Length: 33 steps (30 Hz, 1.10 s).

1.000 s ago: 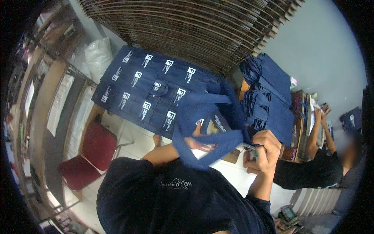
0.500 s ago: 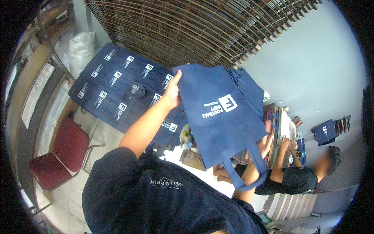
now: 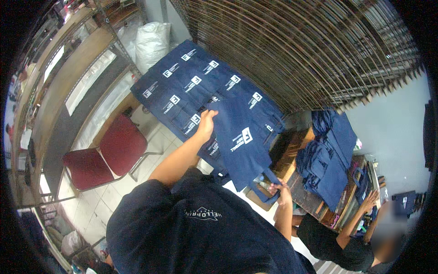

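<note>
A navy blue tote bag [image 3: 251,157] with a white print is stretched between my two hands. My left hand [image 3: 206,124] is closed on its far left edge, thumb on top. At the handle end, my right hand [image 3: 282,189] grips near the looped straps, its fingers partly hidden. Beneath and beyond the held bag, rows of matching printed bags [image 3: 191,84] cover a table. To the right, a heap of folded navy bags [image 3: 324,169] rests on a wooden bench [image 3: 299,194].
A large slatted wooden rack [image 3: 292,50] slopes over the far side. A red chair [image 3: 123,139] stands at left beside shelving [image 3: 86,59]. White plastic sacks [image 3: 153,43] sit at the table's far end. At lower right, a co-worker [image 3: 351,242] in black reaches toward the bench.
The view has swung to the right. The held bag has moved left relative to the wooden bench, over the laid-out bags. My right hand has gone from the bag's side to its strap end.
</note>
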Motion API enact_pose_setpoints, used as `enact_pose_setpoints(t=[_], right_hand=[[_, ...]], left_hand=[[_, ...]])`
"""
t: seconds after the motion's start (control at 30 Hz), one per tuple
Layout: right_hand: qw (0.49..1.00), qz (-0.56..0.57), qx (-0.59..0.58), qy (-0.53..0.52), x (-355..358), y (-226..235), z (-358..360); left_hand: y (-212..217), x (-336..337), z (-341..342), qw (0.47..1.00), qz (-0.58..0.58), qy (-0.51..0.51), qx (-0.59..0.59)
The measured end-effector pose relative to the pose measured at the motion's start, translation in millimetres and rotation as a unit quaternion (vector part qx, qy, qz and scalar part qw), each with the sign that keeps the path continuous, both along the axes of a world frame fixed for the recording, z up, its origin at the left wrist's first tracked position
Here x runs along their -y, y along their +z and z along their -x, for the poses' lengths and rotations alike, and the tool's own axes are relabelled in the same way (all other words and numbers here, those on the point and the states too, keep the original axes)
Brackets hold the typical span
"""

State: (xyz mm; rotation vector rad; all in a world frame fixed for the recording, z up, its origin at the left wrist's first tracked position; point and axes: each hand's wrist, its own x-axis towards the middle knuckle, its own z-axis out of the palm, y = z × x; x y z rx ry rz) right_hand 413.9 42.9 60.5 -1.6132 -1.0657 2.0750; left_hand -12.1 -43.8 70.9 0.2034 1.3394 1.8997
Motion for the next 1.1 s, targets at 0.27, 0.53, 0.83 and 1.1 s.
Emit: enact_pose_setpoints(t=[0.27, 0.53, 0.83, 1.1], right_hand=[[0.96, -0.227, 0.142, 0.084, -116.8, -30.9, 139.7], [0.873, -0.374, 0.288, 0.125, -193.0, -158.5, 248.7], [0.846, -0.338, 0.395, 0.117, -174.9, -213.1, 324.6], [0.833, -0.353, 0.408, 0.122, -179.0, -210.5, 323.5]], left_hand=[[-81.6, 11.0, 105.8, 0.988, 0.154, 0.005, 0.021], [-230.8, -30.2, 216.6, 0.939, 0.326, 0.014, -0.109], [-312.9, -53.0, 258.2, 0.839, 0.499, 0.041, -0.213], [-346.4, -55.8, 267.6, 0.863, 0.478, 0.048, -0.159]])
